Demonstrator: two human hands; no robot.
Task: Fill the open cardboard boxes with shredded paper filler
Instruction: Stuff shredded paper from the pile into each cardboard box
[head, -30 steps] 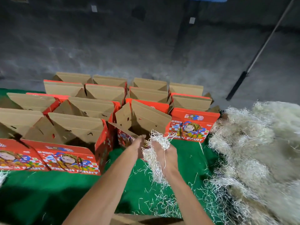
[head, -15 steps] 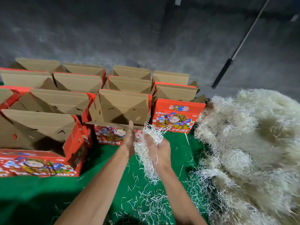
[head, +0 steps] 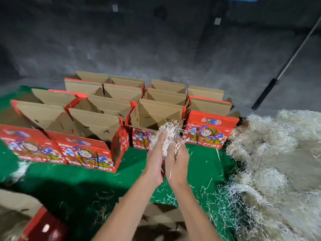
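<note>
My left hand (head: 155,154) and my right hand (head: 179,161) are pressed together around a small bundle of white shredded paper (head: 169,132). The left hand's fingers lie straight against the bundle, while the right hand's fingers curl around it from the other side. Strands stick out above the fingertips. Both hands hover over the green cloth (head: 199,164), just in front of an open red fruit box (head: 157,116) whose brown flaps stand up. Its inside is hidden behind the front wall.
Several more open red boxes (head: 90,126) stand in rows to the left and behind. A big pile of shredded paper (head: 278,162) fills the right side. Loose strands litter the cloth. Another red box (head: 43,226) sits at bottom left, and a dark pole (head: 271,86) leans behind.
Both hands have moved forward and up towards the open box with the bundle. The long tail of paper that hung below them is now gathered in.
</note>
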